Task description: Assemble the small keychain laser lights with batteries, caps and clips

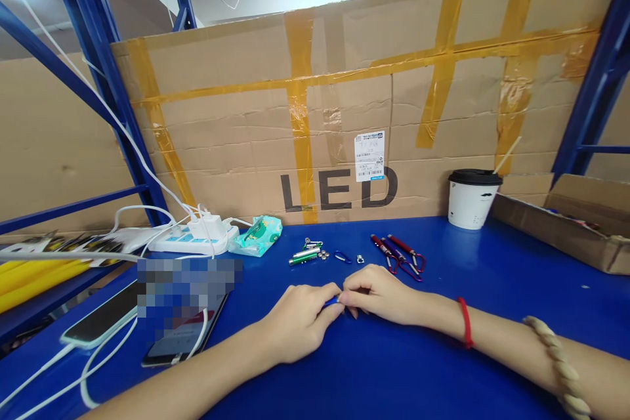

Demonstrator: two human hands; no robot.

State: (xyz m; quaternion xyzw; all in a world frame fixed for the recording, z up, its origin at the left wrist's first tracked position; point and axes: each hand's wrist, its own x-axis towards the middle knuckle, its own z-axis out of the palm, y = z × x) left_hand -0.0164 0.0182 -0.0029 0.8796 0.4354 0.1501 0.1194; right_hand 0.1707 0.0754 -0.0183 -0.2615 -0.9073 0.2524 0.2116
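Note:
Close together over the blue table (354, 367), both hands work on a small blue tube-like piece (331, 300), mostly hidden by fingers. My left hand (298, 321) is closed around it. At its right end, the fingertips of my right hand (381, 295) pinch it. Just beyond lie a blue carabiner (342, 256), a small silver metal part (360, 259) and several round silver pieces (323, 254). Left of these are green and silver tubes (304, 257). Slim red and purple penlights (394, 251) with carabiners rest behind my right hand.
At left are two phones (105, 315) with white cables, a power strip (184, 241) and a teal soft pack (258, 236). A lidded paper cup (472, 200) with a straw and an open cardboard box (566, 223) stand at right. A taped cardboard panel (236, 144) closes the back.

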